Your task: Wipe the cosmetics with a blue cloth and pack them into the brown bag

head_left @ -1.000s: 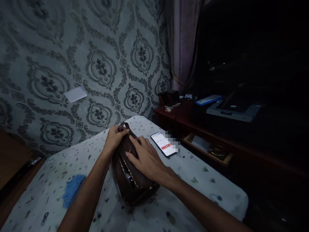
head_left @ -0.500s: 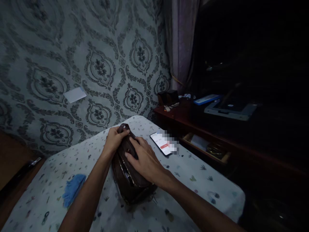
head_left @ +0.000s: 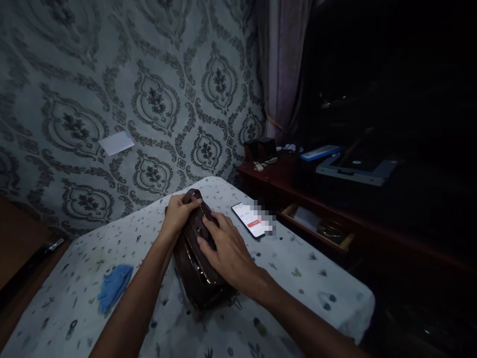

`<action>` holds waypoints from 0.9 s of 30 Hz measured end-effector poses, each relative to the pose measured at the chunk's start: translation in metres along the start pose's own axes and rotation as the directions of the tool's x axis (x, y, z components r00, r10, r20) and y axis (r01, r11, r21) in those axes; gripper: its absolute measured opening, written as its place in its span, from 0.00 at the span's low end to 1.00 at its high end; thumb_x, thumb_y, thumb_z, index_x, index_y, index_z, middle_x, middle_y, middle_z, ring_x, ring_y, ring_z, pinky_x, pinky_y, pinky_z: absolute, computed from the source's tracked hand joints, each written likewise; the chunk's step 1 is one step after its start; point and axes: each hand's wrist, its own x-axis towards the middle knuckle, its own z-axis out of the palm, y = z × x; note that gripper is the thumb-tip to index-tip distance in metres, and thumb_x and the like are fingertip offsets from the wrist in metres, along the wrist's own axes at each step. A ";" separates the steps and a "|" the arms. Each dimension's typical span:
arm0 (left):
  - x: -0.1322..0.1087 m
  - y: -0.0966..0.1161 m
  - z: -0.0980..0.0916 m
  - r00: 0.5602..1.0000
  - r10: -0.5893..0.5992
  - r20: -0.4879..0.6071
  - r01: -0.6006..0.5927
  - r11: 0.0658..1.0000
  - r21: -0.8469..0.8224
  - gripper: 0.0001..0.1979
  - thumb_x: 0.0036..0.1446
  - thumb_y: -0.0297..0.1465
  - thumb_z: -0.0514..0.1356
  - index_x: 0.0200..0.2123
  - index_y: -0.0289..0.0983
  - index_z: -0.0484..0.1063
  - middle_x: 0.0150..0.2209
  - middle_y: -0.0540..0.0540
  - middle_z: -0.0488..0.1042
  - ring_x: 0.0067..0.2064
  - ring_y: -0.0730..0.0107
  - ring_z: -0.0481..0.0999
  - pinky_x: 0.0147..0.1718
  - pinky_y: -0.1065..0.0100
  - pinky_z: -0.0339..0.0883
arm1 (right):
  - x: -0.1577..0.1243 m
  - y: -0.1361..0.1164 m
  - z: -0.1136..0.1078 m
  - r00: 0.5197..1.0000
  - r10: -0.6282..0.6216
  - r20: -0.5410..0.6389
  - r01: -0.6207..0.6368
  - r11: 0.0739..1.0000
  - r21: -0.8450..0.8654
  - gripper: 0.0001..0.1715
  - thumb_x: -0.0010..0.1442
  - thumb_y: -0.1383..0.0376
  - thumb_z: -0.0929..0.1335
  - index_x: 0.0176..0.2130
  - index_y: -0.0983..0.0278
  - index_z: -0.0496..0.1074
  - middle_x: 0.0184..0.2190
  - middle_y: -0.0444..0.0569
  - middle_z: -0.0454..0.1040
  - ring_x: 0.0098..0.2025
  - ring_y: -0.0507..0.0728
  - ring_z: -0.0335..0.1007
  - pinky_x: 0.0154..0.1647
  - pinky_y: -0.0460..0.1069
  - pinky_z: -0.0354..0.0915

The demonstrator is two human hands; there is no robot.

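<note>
A dark brown zippered bag [head_left: 186,256] lies on the bed, with shiny zipper teeth along its top and a gap between the zipper edges at the near end. My left hand [head_left: 177,214] is closed on the bag's far end beside a short loop strap [head_left: 192,194], its thumb over the top. My right hand [head_left: 231,251] rests on the bag's top and right side, fingers apart. Between its thumb and forefinger a small ring-like fitting shows on the bag. The bag's contents cannot be made out.
A lit phone [head_left: 248,219] lies right of the bag, and a crumpled blue cloth [head_left: 115,287] lies left on the patterned sheet [head_left: 298,303]. At right stands a dark red desk [head_left: 261,176] with an open drawer [head_left: 316,226]. Patterned wall rises behind.
Both hands keep almost the same places on the bag. The right hand's thumb and forefinger have shifted slightly, and the view has moved a little.
</note>
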 end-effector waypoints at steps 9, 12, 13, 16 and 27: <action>0.001 -0.004 -0.001 0.999 -0.025 -0.022 0.024 0.998 -0.055 0.16 0.33 0.39 0.70 0.19 0.36 0.68 0.17 0.54 0.67 0.20 0.76 0.62 0.22 0.72 0.56 | -0.004 -0.005 0.001 0.995 0.094 0.011 -0.095 0.990 0.102 0.25 0.60 0.63 0.67 0.57 0.66 0.73 0.63 0.63 0.64 0.67 0.70 0.57 0.65 0.69 0.59; 0.001 -0.005 -0.001 0.999 -0.038 -0.024 0.036 0.997 -0.062 0.16 0.33 0.39 0.70 0.18 0.36 0.68 0.16 0.55 0.66 0.19 0.76 0.62 0.21 0.72 0.55 | -0.006 -0.009 0.002 0.995 0.094 0.021 -0.095 0.994 0.062 0.27 0.60 0.63 0.67 0.58 0.68 0.72 0.65 0.64 0.63 0.68 0.71 0.56 0.65 0.69 0.58; 0.002 -0.004 -0.001 0.999 -0.039 -0.026 0.037 0.997 -0.065 0.16 0.32 0.39 0.70 0.18 0.36 0.67 0.16 0.55 0.66 0.19 0.76 0.62 0.21 0.72 0.55 | -0.006 -0.010 0.002 0.996 0.082 0.022 -0.083 0.995 0.049 0.27 0.60 0.63 0.67 0.58 0.68 0.72 0.66 0.63 0.63 0.68 0.71 0.56 0.65 0.69 0.58; 0.001 -0.003 -0.001 0.999 -0.033 -0.037 0.030 0.997 -0.075 0.16 0.31 0.38 0.70 0.18 0.36 0.67 0.17 0.55 0.66 0.20 0.77 0.62 0.22 0.72 0.56 | -0.007 -0.012 0.001 0.999 0.027 0.017 -0.027 1.000 0.015 0.27 0.61 0.65 0.66 0.59 0.68 0.71 0.66 0.59 0.63 0.69 0.69 0.55 0.67 0.68 0.55; 0.001 -0.003 -0.002 0.998 -0.033 -0.044 0.029 0.996 -0.082 0.15 0.30 0.38 0.70 0.17 0.36 0.69 0.16 0.54 0.68 0.20 0.77 0.63 0.22 0.72 0.56 | -0.009 -0.019 0.003 0.999 0.000 0.034 0.001 0.999 -0.033 0.27 0.63 0.66 0.64 0.60 0.70 0.69 0.65 0.56 0.66 0.70 0.68 0.51 0.69 0.67 0.49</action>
